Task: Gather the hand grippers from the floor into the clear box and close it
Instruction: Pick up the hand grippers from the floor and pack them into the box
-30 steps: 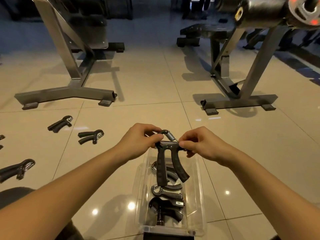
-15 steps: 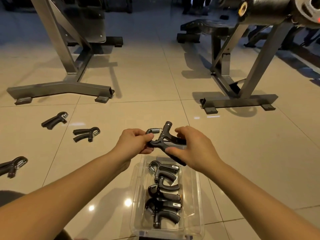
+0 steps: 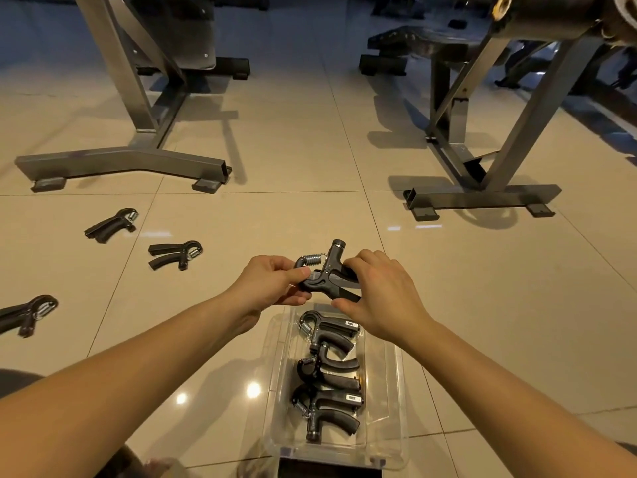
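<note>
Both hands hold one black hand gripper with a steel spring just above the far end of the clear box. My left hand pinches its spring end; my right hand grips its handles. Three black hand grippers lie stacked lengthwise inside the open box. Three more lie on the tiles to the left: one farthest, one nearer the middle, one at the left edge.
The steel foot of a rack stands at the back left. A bench frame stands at the back right. Glossy beige tiles lie between them. A dark object sits at the box's near end.
The held gripper was turned from hanging handles-down to lying sideways, handles to the right. My right hand shifted from its top onto the handles. Since half a second ago it barely moved.
</note>
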Motion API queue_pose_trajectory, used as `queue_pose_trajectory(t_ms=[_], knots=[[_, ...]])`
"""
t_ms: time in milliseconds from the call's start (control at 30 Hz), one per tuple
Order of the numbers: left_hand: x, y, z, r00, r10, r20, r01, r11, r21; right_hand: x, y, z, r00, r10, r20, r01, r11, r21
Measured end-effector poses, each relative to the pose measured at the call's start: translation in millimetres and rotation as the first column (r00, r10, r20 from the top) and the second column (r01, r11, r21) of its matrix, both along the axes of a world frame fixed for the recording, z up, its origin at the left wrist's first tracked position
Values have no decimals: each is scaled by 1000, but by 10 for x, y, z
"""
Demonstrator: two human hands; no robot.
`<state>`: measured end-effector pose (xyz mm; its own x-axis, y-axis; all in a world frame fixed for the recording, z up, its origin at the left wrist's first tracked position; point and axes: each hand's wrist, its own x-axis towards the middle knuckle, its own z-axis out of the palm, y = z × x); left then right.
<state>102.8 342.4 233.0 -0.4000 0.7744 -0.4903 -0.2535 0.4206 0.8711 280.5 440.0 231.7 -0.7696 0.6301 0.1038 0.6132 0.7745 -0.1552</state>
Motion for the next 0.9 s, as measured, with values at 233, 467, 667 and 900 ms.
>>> queue_pose_trajectory(t_ms=[233,467,667,900], knots=[[-180,-146,-427,277,-571,-773,428,794,-432,48,48,-354,995,-99,17,101,979,-179],[-295,-360,-864,-207,-813,-544,419,429,-801,160,-124,-1118,953,-79,294,178,929,-326],[-357,-499,-1126,-211,-776,-594,468,453,-759,33,-302,-1778,916,-61,396,215,909,-357],[-474,-514,-1230,-67,-759,-647,593,491,-638,-6,-317,-2204,910,-34,413,176,934,-310]])
